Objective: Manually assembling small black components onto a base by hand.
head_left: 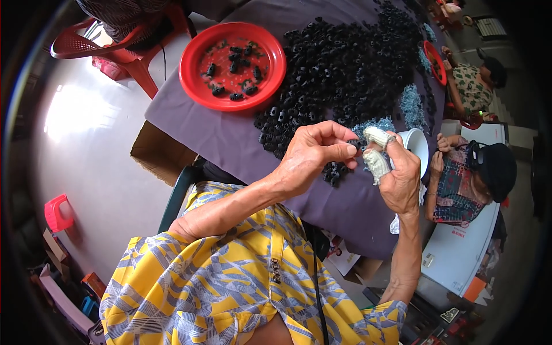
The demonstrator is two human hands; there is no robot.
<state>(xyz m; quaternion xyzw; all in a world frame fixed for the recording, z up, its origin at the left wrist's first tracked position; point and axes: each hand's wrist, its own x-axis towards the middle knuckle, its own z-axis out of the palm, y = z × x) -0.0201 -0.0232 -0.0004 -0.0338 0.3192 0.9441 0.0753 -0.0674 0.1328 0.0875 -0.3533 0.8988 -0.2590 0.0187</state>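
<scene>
My left hand (307,158) pinches a small black plastic piece (355,144) between thumb and forefinger. My right hand (401,175) is curled close against the piece's other side, with white cloth covers (378,137) on two of its digits. What its fingertips grip is hidden. Just beyond both hands lies a large heap of similar black pieces (351,75), some ridged or toothed. Small blue bits (374,125) lie in piles beside the heap. A white bowl (418,144) stands behind my right hand.
A round red tray (188,83) holds several black pieces and small greenish bits at the far left of the purple-covered table (345,213). Two people sit on the right, one in a dark cap (495,172), near another red tray (435,62). A red chair (123,49) stands far left.
</scene>
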